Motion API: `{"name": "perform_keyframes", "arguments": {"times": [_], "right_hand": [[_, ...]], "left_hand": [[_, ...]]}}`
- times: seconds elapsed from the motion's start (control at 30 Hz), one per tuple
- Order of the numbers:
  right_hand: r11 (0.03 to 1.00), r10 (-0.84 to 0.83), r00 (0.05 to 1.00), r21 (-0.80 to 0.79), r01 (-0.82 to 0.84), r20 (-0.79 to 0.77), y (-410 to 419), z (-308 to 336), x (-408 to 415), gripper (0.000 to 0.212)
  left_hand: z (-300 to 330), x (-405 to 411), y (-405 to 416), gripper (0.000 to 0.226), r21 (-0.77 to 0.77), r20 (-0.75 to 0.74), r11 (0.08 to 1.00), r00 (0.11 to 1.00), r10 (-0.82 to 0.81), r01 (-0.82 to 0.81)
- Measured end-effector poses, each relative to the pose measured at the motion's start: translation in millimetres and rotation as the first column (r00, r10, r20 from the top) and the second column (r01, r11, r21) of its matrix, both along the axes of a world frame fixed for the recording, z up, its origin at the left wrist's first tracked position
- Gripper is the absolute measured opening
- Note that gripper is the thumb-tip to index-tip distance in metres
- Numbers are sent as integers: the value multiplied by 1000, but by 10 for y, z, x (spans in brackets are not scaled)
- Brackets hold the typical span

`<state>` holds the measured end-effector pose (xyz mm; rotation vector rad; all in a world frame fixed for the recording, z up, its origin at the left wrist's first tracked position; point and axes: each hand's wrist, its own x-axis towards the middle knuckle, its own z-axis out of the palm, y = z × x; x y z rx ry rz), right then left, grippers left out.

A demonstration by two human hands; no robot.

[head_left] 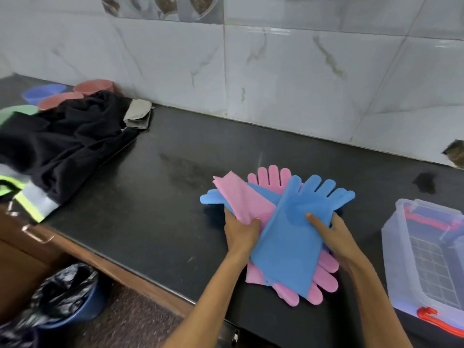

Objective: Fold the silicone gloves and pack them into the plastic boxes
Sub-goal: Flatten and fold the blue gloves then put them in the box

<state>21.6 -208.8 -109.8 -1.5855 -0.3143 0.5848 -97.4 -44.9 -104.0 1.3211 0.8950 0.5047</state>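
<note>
Both hands, left (239, 228) and right (331, 233), are closed on the glove pile (283, 222) at lower centre, likely gathered for folding.

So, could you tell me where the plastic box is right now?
The plastic box sits on the black counter at the far right, beside the right hand.

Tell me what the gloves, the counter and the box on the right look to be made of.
Blue glove and pink gloves: soft matte silicone or rubber, judging by the limp drape and nubbed palm. Counter: dark polished stone, likely granite, with a faint sheen. Box: translucent rigid plastic with red clips; its contents show through the wall.
</note>
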Motion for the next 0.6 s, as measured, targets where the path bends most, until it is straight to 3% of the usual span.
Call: {"name": "perform_keyframes", "arguments": {"times": [0.17,0.37,0.5,0.6], "right_hand": [[987,64,991,157,-44,-122,479,-85,-130,50],[951,243,967,215,-223,-73,1686,-107,-641,51],[915,376,925,178,-361,-58,2362,-53,-881,58],[906,412,907,142,-398,-87,2666,-27,-953,50]], "left_hand": [[-27,-245,586,59,28,36,1000,999,-4,3],[-23,-862,1872,47,60,-146,990,980,137,-129],[65,-1138,2550,59,109,-308,967,917,253,-230],[154,-1189,2755,73,149,-363,934,861,357,-324]]}}
